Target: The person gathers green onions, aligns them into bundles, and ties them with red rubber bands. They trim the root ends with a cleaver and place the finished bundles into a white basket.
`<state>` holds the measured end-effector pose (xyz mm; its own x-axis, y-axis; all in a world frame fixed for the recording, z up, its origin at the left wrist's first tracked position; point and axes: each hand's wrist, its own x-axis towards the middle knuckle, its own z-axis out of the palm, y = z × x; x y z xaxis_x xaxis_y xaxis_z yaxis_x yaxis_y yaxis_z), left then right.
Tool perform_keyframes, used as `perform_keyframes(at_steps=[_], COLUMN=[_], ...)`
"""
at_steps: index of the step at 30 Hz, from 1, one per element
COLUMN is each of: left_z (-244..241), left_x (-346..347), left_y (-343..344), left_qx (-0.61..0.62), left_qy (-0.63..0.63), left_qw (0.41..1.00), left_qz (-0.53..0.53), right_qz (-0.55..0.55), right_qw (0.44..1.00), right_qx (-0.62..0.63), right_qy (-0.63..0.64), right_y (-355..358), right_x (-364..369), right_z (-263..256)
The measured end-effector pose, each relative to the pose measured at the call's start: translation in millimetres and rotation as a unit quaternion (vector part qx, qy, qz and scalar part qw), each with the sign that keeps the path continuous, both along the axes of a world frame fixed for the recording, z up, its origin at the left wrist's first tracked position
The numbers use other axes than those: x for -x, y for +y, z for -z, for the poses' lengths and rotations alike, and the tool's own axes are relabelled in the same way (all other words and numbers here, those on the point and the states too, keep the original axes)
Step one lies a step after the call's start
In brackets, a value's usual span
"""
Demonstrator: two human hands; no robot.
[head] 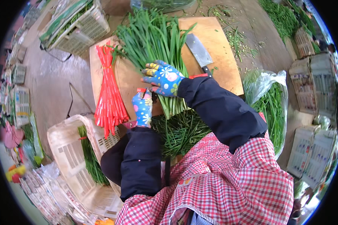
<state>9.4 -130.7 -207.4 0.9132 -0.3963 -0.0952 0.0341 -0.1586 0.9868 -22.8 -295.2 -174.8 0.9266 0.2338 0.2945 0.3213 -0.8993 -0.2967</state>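
A thick bunch of garlic chives [155, 36] lies across the wooden board [225, 62], leaf tips away from me and pale stalk ends near me. My right hand [166, 79], in a blue flowered glove, rests on top of the stalks with its fingers apart. Just left of the stalk ends, my left hand [143, 110] pinches the end of a red tie strip [141, 90]. More red strip [198, 76] shows on the bunch's right side; whether the two are one piece is hidden. A tied sheaf of red strips [109, 92] lies at the board's left.
A cleaver [199, 50] lies right of the chives, its handle beside my right sleeve. Loose leaves [183, 132] are heaped below the board. One tied bundle [91, 157] sits in the left plastic crate [69, 146]. A bag of greens [270, 104] stands at right.
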Motion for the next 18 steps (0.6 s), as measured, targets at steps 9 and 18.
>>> perform_keyframes(at_steps=[9, 18], left_z=[11.0, 17.8], left_x=[-36.6, -26.3], left_y=[4.2, 6.1], left_qx=[-0.05, -0.074], left_qy=[0.023, 0.041], left_qw=[0.996, 0.996], left_qz=[0.07, 0.004], right_qz=[0.002, 0.074], right_qw=[0.959, 0.9], right_qx=[-0.279, -0.374], right_qy=[0.047, 0.212], right_y=[36.6, 76.6], right_x=[104.4, 144.8], right_z=[-79.8, 4.0])
